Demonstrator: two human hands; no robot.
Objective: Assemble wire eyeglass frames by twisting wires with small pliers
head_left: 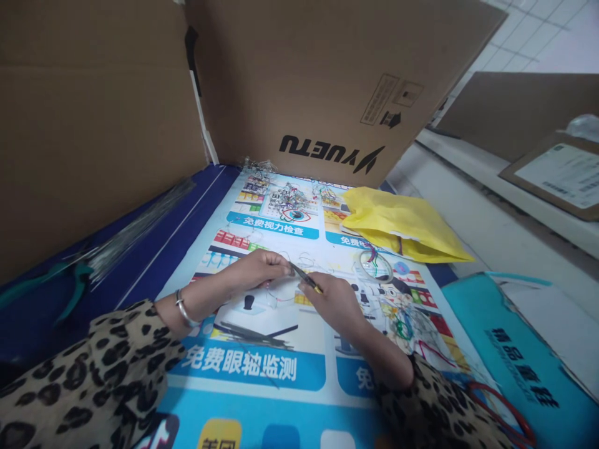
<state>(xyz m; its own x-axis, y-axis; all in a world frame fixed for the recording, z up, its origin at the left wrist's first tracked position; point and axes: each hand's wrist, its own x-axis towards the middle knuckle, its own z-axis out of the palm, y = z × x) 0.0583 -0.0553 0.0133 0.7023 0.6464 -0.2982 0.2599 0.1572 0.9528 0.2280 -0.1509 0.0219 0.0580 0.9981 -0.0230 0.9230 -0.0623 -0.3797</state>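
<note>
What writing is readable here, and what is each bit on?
"YUETU", upside down, on the cardboard box.
"免费视力检查" on the poster, far blue banner.
"免费眼轴监测" on the poster, near blue banner.
Print on the teal bag and the label sheet: too blurred to read.

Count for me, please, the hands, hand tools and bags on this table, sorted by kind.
Hands: 2, left hand and right hand.
Hand tools: 2, teal-handled pliers and a thin dark tool with a yellow end, held in the right hand.
Bags: 2, a yellow plastic bag and a teal bag with dark lettering.
Total: 6.
</note>
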